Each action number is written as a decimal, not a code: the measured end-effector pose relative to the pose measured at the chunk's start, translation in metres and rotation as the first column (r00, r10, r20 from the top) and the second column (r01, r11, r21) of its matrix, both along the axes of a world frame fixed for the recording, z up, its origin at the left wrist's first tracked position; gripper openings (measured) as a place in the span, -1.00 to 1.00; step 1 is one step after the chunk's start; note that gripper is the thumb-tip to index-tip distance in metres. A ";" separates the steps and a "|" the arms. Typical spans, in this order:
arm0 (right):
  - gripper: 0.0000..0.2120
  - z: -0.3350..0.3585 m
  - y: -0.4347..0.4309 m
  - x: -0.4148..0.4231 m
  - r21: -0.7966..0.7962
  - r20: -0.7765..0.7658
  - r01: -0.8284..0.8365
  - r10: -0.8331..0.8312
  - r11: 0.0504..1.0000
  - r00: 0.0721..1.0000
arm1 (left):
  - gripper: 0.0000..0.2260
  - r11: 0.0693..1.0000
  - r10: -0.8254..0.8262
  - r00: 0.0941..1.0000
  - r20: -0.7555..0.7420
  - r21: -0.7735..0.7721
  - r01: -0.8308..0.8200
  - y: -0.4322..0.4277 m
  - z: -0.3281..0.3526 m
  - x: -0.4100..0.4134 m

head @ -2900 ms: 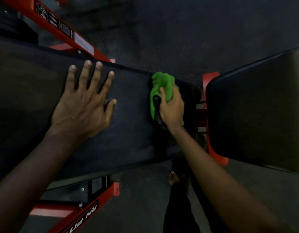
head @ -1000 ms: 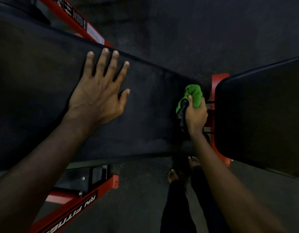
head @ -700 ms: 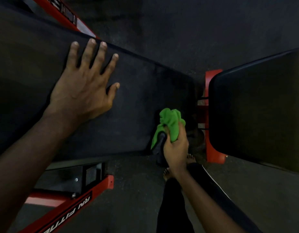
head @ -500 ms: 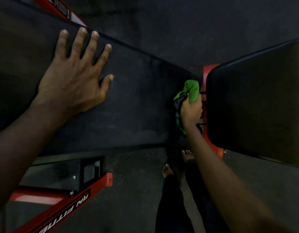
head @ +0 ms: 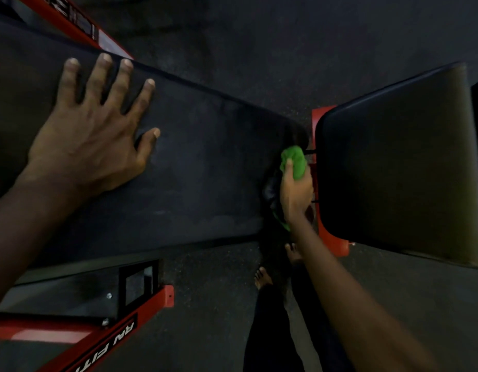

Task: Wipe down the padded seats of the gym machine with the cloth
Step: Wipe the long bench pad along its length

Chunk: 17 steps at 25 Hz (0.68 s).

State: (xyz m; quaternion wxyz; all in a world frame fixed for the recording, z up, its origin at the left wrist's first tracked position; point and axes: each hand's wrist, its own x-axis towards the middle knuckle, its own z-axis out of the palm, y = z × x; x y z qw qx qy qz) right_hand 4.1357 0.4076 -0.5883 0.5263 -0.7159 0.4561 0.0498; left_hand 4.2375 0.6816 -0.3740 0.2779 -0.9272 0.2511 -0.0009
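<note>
The left hand (head: pixel 93 140) lies flat on the long pad (head: pixel 205 170), palm down, fingers spread and straight, the fingertips close to the pad's far edge. The right hand (head: pixel 295 194) grips the green cloth (head: pixel 294 161), fingers curled round the bunched fabric. The cloth sits at the right end of the long pad, in the narrow gap between it and the second pad (head: pixel 399 170). Most of the green shows above the knuckles, and a small fold shows below the wrist. A dark shape just left of this hand is too dim to tell. The second pad is tilted, and both pads are black. The red frame (head: pixel 322 226) shows in the gap between the pads and again at the lower left (white lettering there, partly cut off). Two bare feet (head: pixel 263 276) stand on the dark floor (head: pixel 259 49) below the gap.
</note>
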 end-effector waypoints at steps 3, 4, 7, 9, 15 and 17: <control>-0.56 -0.005 -0.019 0.095 -0.056 0.058 -0.113 0.117 0.992 0.991 | -0.30 1.000 -0.014 1.000 -0.014 -0.023 0.014 0.005 -0.010 0.005; -0.55 -0.009 -0.027 0.118 -0.049 0.061 -0.149 0.152 0.988 0.987 | -0.30 1.000 -0.010 1.000 -0.028 -0.027 0.010 0.009 -0.013 0.006; -0.55 -0.023 -0.036 0.131 -0.016 0.075 -0.194 0.194 0.981 0.978 | -0.29 0.999 0.021 0.998 -0.065 -0.046 -0.024 0.014 -0.016 0.009; -0.56 -0.025 -0.034 0.088 -0.015 0.043 -0.095 0.096 0.995 0.994 | -0.28 0.998 0.025 0.997 -0.069 -0.049 -0.028 0.011 -0.013 0.007; -0.53 0.001 0.001 -0.072 0.034 0.073 -0.112 0.109 0.993 0.991 | -0.28 0.995 0.043 0.997 -0.056 -0.091 -0.048 0.009 -0.013 0.003; -0.37 -0.002 -0.005 -0.013 -0.045 0.171 -0.167 0.172 0.985 0.970 | -0.29 0.994 0.027 0.997 -0.072 -0.104 -0.034 0.013 -0.017 0.004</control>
